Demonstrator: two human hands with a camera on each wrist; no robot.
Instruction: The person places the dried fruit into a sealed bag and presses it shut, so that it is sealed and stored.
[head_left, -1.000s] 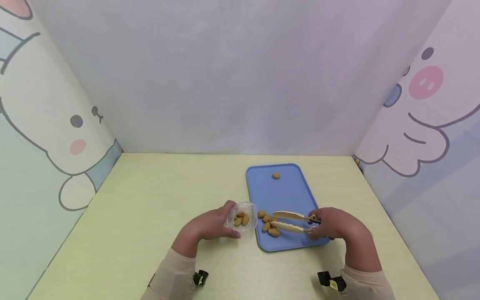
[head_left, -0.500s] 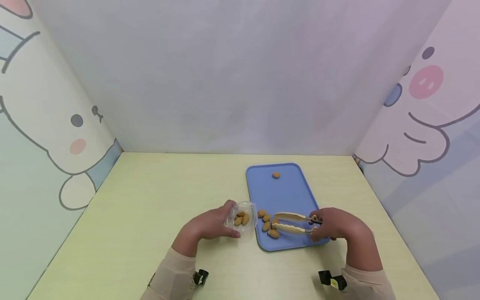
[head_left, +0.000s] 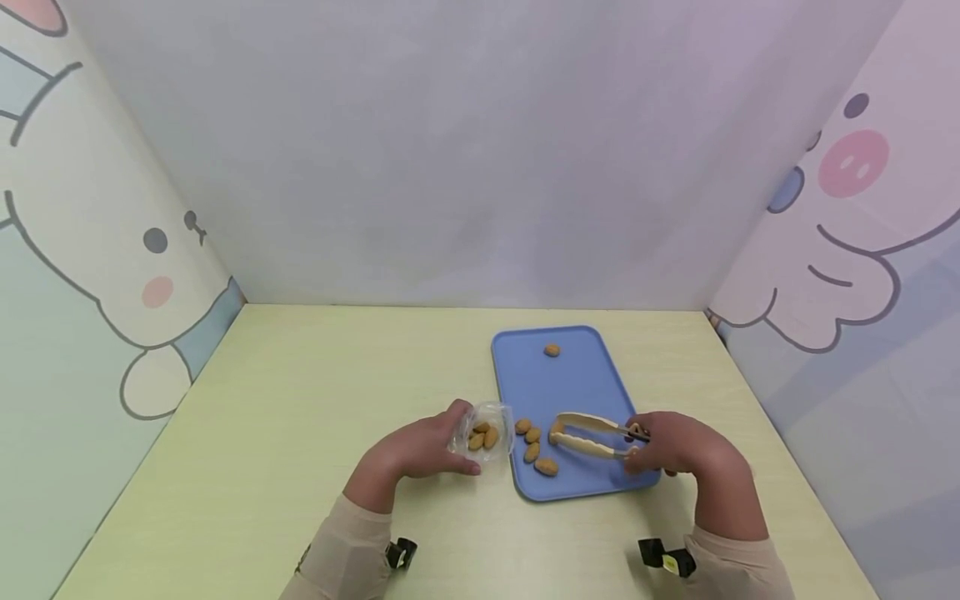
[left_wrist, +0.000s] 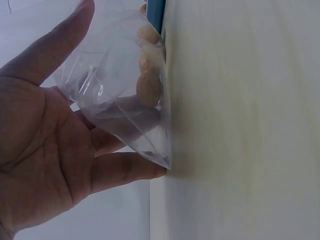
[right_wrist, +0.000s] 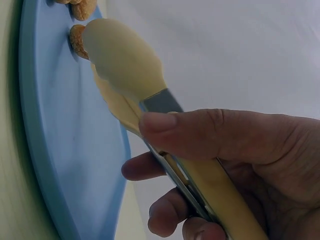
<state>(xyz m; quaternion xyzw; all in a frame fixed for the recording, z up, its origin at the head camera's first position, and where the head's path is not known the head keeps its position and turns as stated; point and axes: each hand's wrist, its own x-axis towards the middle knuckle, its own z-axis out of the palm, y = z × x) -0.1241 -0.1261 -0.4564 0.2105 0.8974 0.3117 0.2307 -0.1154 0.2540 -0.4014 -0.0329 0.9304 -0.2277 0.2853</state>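
Here my right grip (head_left: 675, 442) pinches the tongs (head_left: 588, 422), pointing left to a nut (head_left: 556, 430) at their tips, within the tray (head_left: 558, 387); farther left, past other nuts (head_left: 532, 452), my left grip (head_left: 420, 446) holds the clear bag (head_left: 498, 414).

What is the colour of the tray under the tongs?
The tray is plain blue; the head view shows it best.

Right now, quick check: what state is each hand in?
Left hand: closed round the clear plastic bag.
Right hand: closed, holding the tongs.
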